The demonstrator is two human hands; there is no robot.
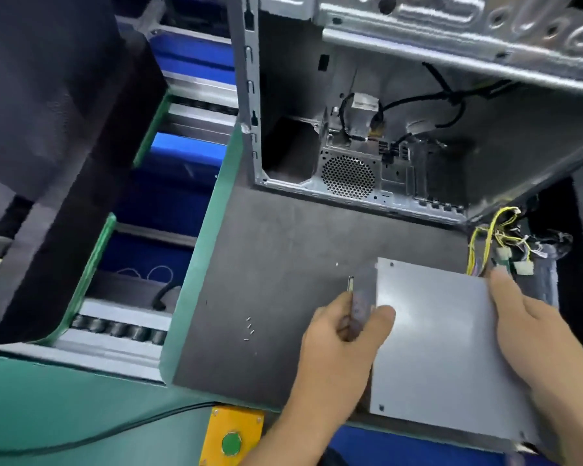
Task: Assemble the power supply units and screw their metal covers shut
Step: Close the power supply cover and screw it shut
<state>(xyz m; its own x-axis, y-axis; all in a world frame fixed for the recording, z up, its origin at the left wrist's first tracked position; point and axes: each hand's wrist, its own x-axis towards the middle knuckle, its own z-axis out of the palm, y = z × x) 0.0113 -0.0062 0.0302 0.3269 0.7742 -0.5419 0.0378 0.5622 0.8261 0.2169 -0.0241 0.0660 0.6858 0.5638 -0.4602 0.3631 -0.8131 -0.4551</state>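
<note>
A grey metal power supply unit (441, 344) lies flat on the dark mat (276, 270) at the lower right. My left hand (344, 334) grips its left edge, thumb on top of the cover and fingers curled round the side. My right hand (532, 334) holds the right edge, with its thumb lying along the cover. A bundle of yellow and black cables with white connectors (505, 247) trails from the unit's far right corner. Several small screws (249, 327) lie loose on the mat to the left of my left hand.
An open grey computer case (384, 129) with a round fan grille and black wiring stands at the back of the mat. A roller conveyor with blue bins (169, 210) runs along the left. A yellow box with a green button (232, 438) sits at the green bench's front edge.
</note>
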